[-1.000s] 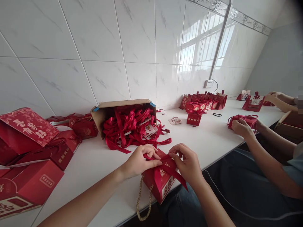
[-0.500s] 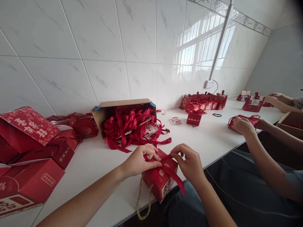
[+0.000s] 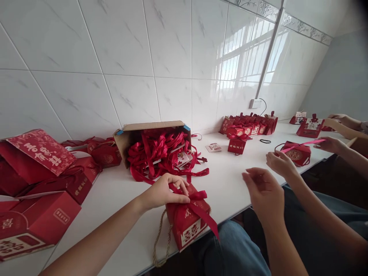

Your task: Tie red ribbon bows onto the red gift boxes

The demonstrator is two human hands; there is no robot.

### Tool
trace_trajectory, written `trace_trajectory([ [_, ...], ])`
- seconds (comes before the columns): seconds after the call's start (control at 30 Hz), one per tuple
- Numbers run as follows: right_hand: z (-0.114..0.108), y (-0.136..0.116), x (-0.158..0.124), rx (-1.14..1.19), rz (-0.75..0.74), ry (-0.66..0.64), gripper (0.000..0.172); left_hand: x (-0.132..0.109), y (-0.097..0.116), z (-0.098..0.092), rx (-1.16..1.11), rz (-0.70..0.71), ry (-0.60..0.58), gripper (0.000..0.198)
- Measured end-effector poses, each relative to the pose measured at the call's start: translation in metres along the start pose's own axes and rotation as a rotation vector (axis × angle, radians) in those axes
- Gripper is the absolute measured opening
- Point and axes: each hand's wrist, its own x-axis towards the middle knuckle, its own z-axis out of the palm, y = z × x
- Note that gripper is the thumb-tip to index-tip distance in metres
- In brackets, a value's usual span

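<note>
You have a red gift box [image 3: 176, 230] at the near edge of the bench [image 3: 224, 184], its rope handle [image 3: 155, 245] lying beside it and reaching that edge. Your left hand [image 3: 171, 191] has its fingers pinched on the ribbon [image 3: 204, 214] across the top; your right hand [image 3: 266, 195] is apart from it, fingers loosely curled, slightly parted and empty. Crowding you toward the wall edge, a cardboard box [image 3: 122, 147] lies tipped, spilling ribbons [image 3: 161, 147] just behind your work. Red boxes [image 3: 57, 218] fill the bench's left end. Toward the right end lie a card [image 3: 213, 147], a small box [image 3: 237, 146] and a co-worker's hand [image 3: 280, 163], near your right one.
</note>
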Motion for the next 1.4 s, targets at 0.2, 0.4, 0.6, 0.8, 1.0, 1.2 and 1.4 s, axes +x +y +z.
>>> trace_trajectory([
  [0.2, 0.036, -0.047, -0.023, 0.145, -0.194, -0.5, 0.015, 0.005, 0.006, -0.002, -0.253, -0.062, 0.009, 0.04],
  [0.4, 0.067, -0.06, -0.043, 0.105, -0.177, -0.724, 0.01, 0.004, 0.006, -0.004, -0.399, -0.147, 0.057, 0.032],
  [0.6, 0.065, -0.044, -0.036, -0.01, -0.059, -0.609, 0.014, 0.007, 0.005, -0.002, 0.034, -0.066, 0.322, 0.033],
  [0.8, 0.058, -0.036, -0.03, -0.066, 0.001, -0.532, 0.015, 0.001, -0.003, 0.005, 0.279, -0.192, 0.025, 0.046],
  [1.0, 0.059, -0.036, -0.032, -0.072, -0.013, -0.547, 0.012, 0.004, -0.008, 0.011, 0.179, -0.215, -0.028, 0.045],
  [1.2, 0.06, -0.032, -0.031, -0.077, 0.002, -0.546, 0.012, 0.007, -0.007, 0.004, 0.013, -0.255, -0.085, 0.043],
  [1.4, 0.061, -0.03, -0.032, -0.093, -0.01, -0.53, 0.014, 0.011, -0.007, 0.002, -0.058, -0.279, -0.098, 0.036],
])
